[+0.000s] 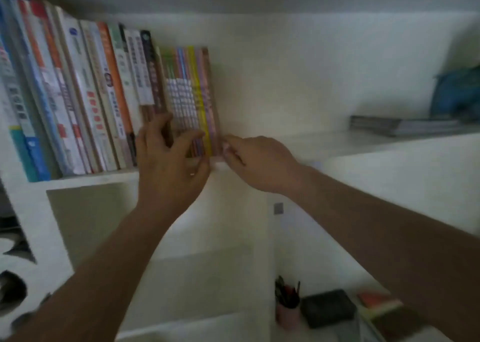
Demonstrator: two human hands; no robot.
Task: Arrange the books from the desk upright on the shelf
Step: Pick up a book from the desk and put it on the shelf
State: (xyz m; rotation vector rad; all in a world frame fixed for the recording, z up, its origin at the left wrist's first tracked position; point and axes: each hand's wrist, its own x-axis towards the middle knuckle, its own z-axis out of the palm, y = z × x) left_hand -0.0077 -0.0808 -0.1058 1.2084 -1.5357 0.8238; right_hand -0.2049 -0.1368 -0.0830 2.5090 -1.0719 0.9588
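Observation:
A row of upright books (85, 100) fills the left part of the white shelf (298, 144). At its right end stands a set of several thin colourful books (192, 92). My left hand (168, 165) rests against the lower spines of this set, fingers spread and pressing on them. My right hand (254, 162) touches the bottom right edge of the outermost thin book with its fingertips. Both hands are at the shelf's front edge. The view is blurred.
Flat grey books (400, 126) and a blue bag (459, 92) lie on the shelf's right part. Below, a pen cup (287, 308), a black box (327, 308) and a red-covered book (381, 302) sit on the desk.

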